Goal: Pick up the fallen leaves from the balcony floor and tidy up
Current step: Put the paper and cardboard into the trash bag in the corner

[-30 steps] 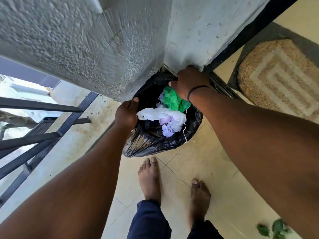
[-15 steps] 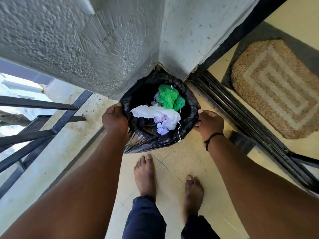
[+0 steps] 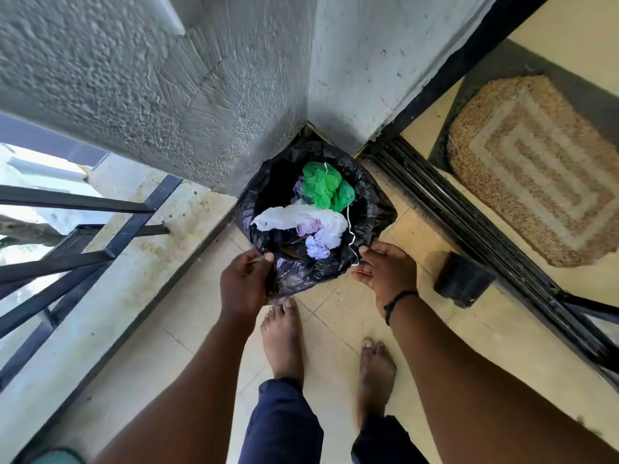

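A black garbage bag (image 3: 376,202) stands open on the floor in the wall corner. Inside lie crumpled green plastic (image 3: 325,185), white plastic (image 3: 298,219), purple scraps and a few brown dry leaves (image 3: 293,251). My left hand (image 3: 244,283) grips the bag's near left rim. At the near right rim my right hand (image 3: 390,272) pinches the plastic between thumb and fingers, beside a thin white string. No loose leaves show on the floor tiles.
My bare feet (image 3: 283,339) stand just behind the bag. A woven doormat (image 3: 536,169) lies beyond the black sliding-door track (image 3: 469,226), with a small black block (image 3: 460,279) beside it. A dark metal railing (image 3: 100,232) runs along the ledge on the left.
My right hand came off the bag's far rim, round its right side, to the near right edge. My left hand slid along the rim toward me. The bag sits lower in the corner.
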